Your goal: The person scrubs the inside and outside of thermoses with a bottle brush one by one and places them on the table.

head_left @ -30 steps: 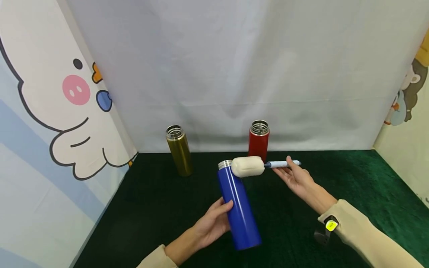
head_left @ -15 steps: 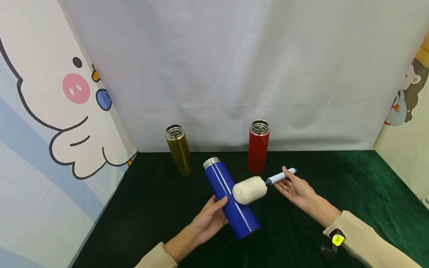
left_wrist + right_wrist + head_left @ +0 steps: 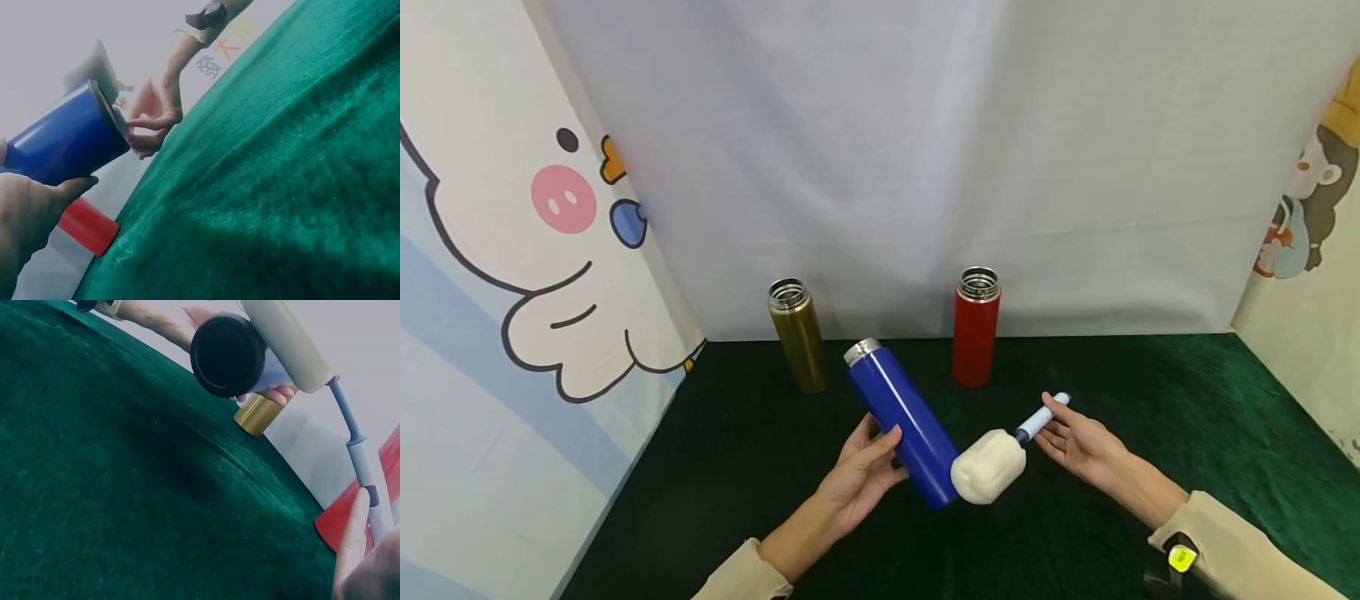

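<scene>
My left hand [image 3: 865, 479] grips a blue bottle [image 3: 904, 421] around its middle, held tilted above the table with its steel mouth up and to the left. In my right hand [image 3: 1086, 446], thumb and fingers pinch the pale blue handle of a bottle brush [image 3: 988, 467]. The brush's cream sponge head points down and left, overlapping the lower end of the bottle in the head view. From the right wrist view the bottle's dark base [image 3: 227, 356] shows close to the sponge head [image 3: 290, 344].
An uncapped gold bottle [image 3: 799, 337] stands at the back left, and an uncapped red bottle [image 3: 977, 329] at the back centre. Dark green cloth [image 3: 1150, 400] covers the table up to a white curtain [image 3: 880, 167] behind it. A printed panel [image 3: 475, 375] borders the left side.
The brush has swung down from beside the bottle's mouth to its lower end. The blue bottle has tilted further left and risen slightly, both hands keeping their hold.
</scene>
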The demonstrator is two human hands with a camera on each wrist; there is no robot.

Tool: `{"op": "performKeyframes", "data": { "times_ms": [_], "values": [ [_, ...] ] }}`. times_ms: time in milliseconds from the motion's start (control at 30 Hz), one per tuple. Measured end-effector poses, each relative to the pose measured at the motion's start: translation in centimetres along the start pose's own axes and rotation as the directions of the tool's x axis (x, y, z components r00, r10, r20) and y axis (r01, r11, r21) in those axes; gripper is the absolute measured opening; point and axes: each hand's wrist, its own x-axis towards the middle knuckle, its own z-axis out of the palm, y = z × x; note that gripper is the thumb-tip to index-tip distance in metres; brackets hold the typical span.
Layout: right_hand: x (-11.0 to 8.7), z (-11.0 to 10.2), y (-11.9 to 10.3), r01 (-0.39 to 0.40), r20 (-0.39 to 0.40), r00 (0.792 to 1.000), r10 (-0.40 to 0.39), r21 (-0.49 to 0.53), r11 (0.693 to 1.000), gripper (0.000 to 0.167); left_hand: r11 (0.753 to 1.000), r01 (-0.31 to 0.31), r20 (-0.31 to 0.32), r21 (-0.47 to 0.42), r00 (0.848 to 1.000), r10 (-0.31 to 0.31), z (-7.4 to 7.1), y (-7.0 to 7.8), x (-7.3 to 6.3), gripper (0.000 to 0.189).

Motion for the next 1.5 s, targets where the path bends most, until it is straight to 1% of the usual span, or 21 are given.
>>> {"op": "performKeyframes", "data": {
  "times_ms": [100,200,267,400,467,600,700,800,900,1000,1067,1233,1300,1433,1500],
  "values": [
    [0.3,-0.1,-0.1,0.011,0.009,1.000,-0.011,0.017,1.000,0.035,1.000,0.030,0.026,-0.005,0.999,-0.030,0.1,-0.1,-0.1,0.072],
    [0.7,0.3,-0.3,0.028,0.018,0.999,-0.029,0.050,0.998,0.036,0.999,0.052,0.046,0.015,0.998,-0.053,0.2,-0.3,-0.1,0.073],
    [1.0,0.6,-0.5,0.038,0.024,0.999,-0.040,0.079,0.996,0.046,0.998,0.056,0.047,0.031,0.997,-0.057,0.3,-0.6,-0.1,0.074],
    [1.4,1.6,-1.0,0.036,0.039,0.998,-0.042,0.147,0.988,0.076,0.997,0.053,0.039,0.065,0.998,-0.056,0.5,-0.9,-0.1,0.073],
    [1.5,2.0,-1.3,0.026,0.058,0.998,-0.038,0.193,0.981,0.082,0.994,0.059,0.043,0.086,0.997,-0.063,0.5,-1.0,-0.2,0.073],
    [1.5,2.8,-1.6,-0.003,0.093,0.995,-0.025,0.290,0.957,0.080,0.991,0.079,0.076,0.112,0.993,-0.088,0.4,-1.2,-0.5,0.072],
    [1.5,3.3,-1.9,-0.018,0.112,0.994,-0.022,0.348,0.937,0.080,0.989,0.094,0.104,0.110,0.989,-0.106,0.4,-1.3,-0.7,0.071],
    [1.5,4.0,-2.1,-0.028,0.129,0.991,-0.023,0.381,0.924,0.079,0.987,0.114,0.113,0.112,0.985,-0.126,0.4,-1.3,-0.8,0.069],
    [1.3,4.5,-2.2,-0.032,0.132,0.991,-0.024,0.406,0.913,0.073,0.984,0.143,0.115,0.107,0.981,-0.155,0.4,-1.2,-0.8,0.068],
    [1.2,4.7,-2.0,-0.035,0.131,0.991,-0.020,0.404,0.914,0.068,0.981,0.164,0.106,0.099,0.979,-0.175,0.3,-1.0,-0.8,0.068],
    [1.2,4.5,-1.9,-0.039,0.141,0.990,-0.019,0.396,0.918,0.069,0.981,0.166,0.095,0.097,0.980,-0.175,0.2,-0.9,-0.7,0.069],
    [1.0,3.4,-1.3,-0.039,0.167,0.986,-0.010,0.290,0.956,0.074,0.987,0.127,0.072,0.099,0.988,-0.134,-0.1,-0.4,-0.4,0.072],
    [0.9,2.8,-1.2,-0.052,0.177,0.984,0.007,0.249,0.967,0.068,0.989,0.110,0.062,0.097,0.991,-0.117,-0.4,-0.2,-0.2,0.073],
    [0.8,1.6,-1.0,-0.073,0.206,0.978,0.038,0.163,0.984,0.042,0.993,0.076,0.040,0.085,0.996,-0.080,-0.7,0.3,0.1,0.073],
    [0.8,1.1,-0.9,-0.070,0.212,0.976,0.045,0.110,0.992,0.039,0.995,0.060,0.029,0.074,0.998,-0.063,-0.8,0.6,0.2,0.073]
  ]
}}
